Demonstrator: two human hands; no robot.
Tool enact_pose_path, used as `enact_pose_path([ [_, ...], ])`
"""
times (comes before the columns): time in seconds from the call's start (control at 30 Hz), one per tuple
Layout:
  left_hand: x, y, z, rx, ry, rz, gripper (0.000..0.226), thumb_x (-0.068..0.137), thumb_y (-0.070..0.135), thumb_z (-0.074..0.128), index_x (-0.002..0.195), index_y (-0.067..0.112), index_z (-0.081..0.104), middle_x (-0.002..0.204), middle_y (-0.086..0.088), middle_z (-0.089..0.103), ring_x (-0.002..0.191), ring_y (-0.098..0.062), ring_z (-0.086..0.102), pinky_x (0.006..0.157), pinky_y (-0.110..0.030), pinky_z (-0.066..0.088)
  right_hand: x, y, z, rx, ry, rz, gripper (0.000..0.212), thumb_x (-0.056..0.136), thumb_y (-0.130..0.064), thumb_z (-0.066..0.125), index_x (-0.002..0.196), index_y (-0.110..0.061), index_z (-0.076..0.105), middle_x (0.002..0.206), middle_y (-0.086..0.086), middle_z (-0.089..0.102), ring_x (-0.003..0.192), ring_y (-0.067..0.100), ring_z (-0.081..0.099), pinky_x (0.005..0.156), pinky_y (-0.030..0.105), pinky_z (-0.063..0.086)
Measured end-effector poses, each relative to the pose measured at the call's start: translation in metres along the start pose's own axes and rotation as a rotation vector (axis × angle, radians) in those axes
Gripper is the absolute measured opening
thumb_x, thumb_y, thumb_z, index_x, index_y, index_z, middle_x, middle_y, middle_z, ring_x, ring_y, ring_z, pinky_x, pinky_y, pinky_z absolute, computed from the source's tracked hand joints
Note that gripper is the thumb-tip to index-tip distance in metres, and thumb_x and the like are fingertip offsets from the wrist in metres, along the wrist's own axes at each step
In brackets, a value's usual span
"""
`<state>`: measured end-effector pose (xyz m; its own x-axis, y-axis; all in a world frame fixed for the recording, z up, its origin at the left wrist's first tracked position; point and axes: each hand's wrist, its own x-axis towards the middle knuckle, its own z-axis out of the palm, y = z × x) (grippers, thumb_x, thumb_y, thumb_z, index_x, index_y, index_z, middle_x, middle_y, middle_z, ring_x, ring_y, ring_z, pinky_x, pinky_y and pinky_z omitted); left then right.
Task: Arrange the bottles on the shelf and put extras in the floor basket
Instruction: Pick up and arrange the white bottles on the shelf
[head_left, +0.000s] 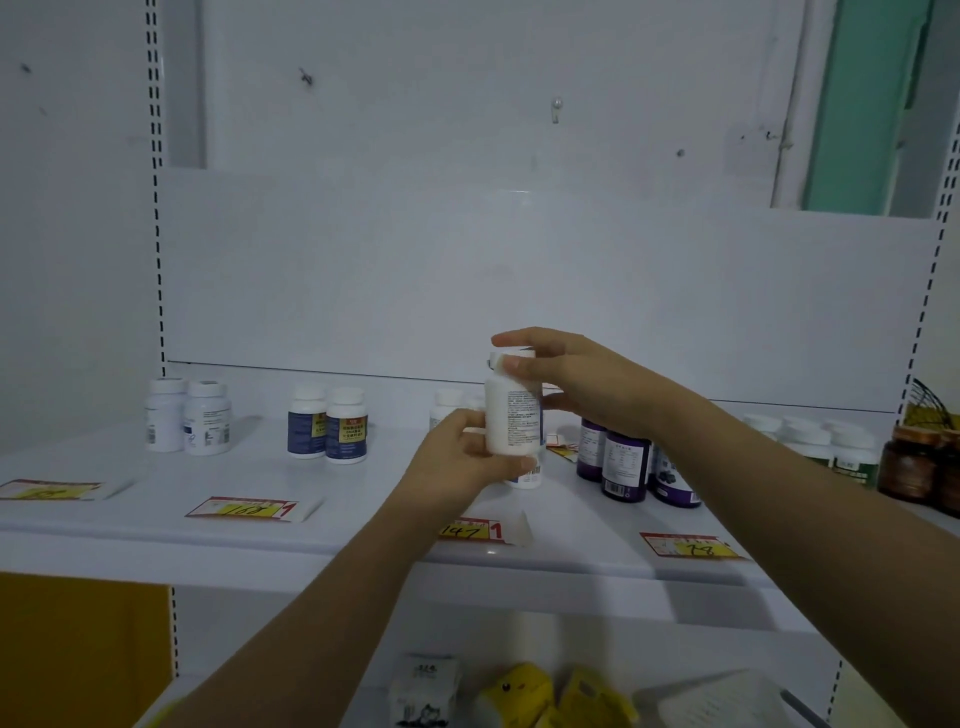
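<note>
A tall white bottle (511, 415) is held upright above the white shelf (363, 525), near its middle. My left hand (460, 454) grips the bottle's lower body. My right hand (576, 384) wraps over its cap and upper part. Another white bottle (527, 475) stands just behind and below it, mostly hidden. Pairs of bottles stand on the shelf: white ones (187, 415) at far left, blue-labelled ones (328, 423) left of centre, white caps (449, 402) behind my left hand, and purple bottles (631, 462) to the right under my right forearm.
Green-labelled white bottles (826, 447) and brown jars (917, 467) crowd the shelf's right end. Yellow price tags (249, 509) lie along the front edge. The lower shelf holds a small white carton (423, 686) and yellow packets (550, 696). No floor basket is in view.
</note>
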<state>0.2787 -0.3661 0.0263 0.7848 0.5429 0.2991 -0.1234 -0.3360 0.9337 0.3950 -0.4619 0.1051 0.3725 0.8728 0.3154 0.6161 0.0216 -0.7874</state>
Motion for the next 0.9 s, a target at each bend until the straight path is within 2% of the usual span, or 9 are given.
enact_pose_path([
  [0.1,0.002,0.001,0.004,0.063,0.064,0.019,0.050,0.074,0.015,0.079,0.111,0.019,0.045,0.119,-0.002,0.060,0.102,-0.017,0.060,0.074,-0.019,0.047,0.001,0.000,0.005,-0.051,0.099,-0.013,0.046,0.086,-0.039,0.066,0.128,-0.024,0.053,0.115,-0.001,0.060,0.100,0.011,0.063,0.086,0.027,0.054],
  [0.2,0.002,0.003,0.004,0.038,0.004,-0.002,0.055,0.075,0.020,0.077,0.118,0.020,0.043,0.125,-0.001,0.058,0.110,-0.018,0.058,0.089,-0.028,0.045,0.002,0.000,0.004,-0.026,0.172,-0.034,0.044,0.084,-0.035,0.069,0.124,-0.025,0.055,0.116,0.004,0.059,0.103,0.019,0.063,0.094,0.038,0.052],
  [0.3,0.000,0.005,-0.001,-0.037,-0.100,-0.029,0.060,0.080,0.027,0.072,0.132,0.021,0.044,0.130,0.003,0.057,0.114,-0.015,0.055,0.098,-0.031,0.038,0.001,0.000,0.000,0.031,0.122,-0.057,0.042,0.088,-0.028,0.066,0.128,-0.028,0.053,0.120,0.008,0.061,0.106,0.022,0.063,0.097,0.042,0.050],
  [0.37,0.000,0.005,-0.003,-0.034,-0.121,-0.006,0.055,0.082,0.024,0.071,0.131,0.019,0.048,0.128,0.003,0.060,0.112,-0.013,0.057,0.102,-0.031,0.040,-0.001,-0.002,0.000,0.055,0.059,-0.070,0.043,0.092,-0.023,0.061,0.133,-0.027,0.050,0.122,0.006,0.062,0.108,0.019,0.063,0.097,0.038,0.051],
  [0.43,0.000,0.006,-0.003,-0.020,-0.081,0.011,0.051,0.080,0.023,0.073,0.125,0.018,0.051,0.120,0.005,0.062,0.103,-0.010,0.059,0.090,-0.023,0.047,-0.001,-0.002,0.001,0.077,0.020,-0.079,0.044,0.095,-0.021,0.057,0.137,-0.028,0.046,0.124,0.000,0.063,0.110,0.015,0.061,0.095,0.033,0.052],
  [0.53,0.000,0.006,-0.002,0.019,0.079,0.023,0.049,0.073,0.024,0.079,0.109,0.022,0.046,0.096,0.012,0.056,0.082,-0.001,0.055,0.061,-0.012,0.040,-0.001,0.000,0.003,0.068,0.031,-0.066,0.048,0.093,-0.028,0.058,0.138,-0.030,0.044,0.125,-0.004,0.058,0.111,0.010,0.058,0.096,0.030,0.048],
  [0.6,0.000,0.005,0.000,0.040,0.138,0.038,0.052,0.071,0.024,0.081,0.106,0.021,0.043,0.094,0.010,0.053,0.081,-0.004,0.054,0.059,-0.013,0.040,0.000,0.002,0.005,-0.037,0.080,-0.032,0.052,0.087,-0.038,0.063,0.136,-0.029,0.046,0.123,-0.001,0.054,0.107,0.010,0.058,0.095,0.030,0.048],
  [0.77,-0.004,0.008,0.006,0.076,0.088,0.028,0.057,0.075,0.027,0.077,0.117,0.019,0.038,0.110,0.004,0.049,0.098,-0.012,0.049,0.077,-0.018,0.043,-0.002,0.005,0.000,0.017,0.147,-0.009,0.045,0.086,-0.028,0.068,0.128,-0.019,0.054,0.119,0.007,0.057,0.102,0.014,0.062,0.083,0.023,0.054],
  [0.9,-0.005,0.007,-0.002,-0.044,-0.083,-0.007,0.055,0.083,0.027,0.068,0.133,0.018,0.045,0.131,0.002,0.057,0.111,-0.012,0.056,0.101,-0.030,0.041,-0.005,0.010,-0.008,0.178,0.056,-0.009,0.037,0.092,-0.017,0.060,0.128,-0.018,0.055,0.121,0.009,0.063,0.107,0.018,0.065,0.091,0.031,0.053],
])
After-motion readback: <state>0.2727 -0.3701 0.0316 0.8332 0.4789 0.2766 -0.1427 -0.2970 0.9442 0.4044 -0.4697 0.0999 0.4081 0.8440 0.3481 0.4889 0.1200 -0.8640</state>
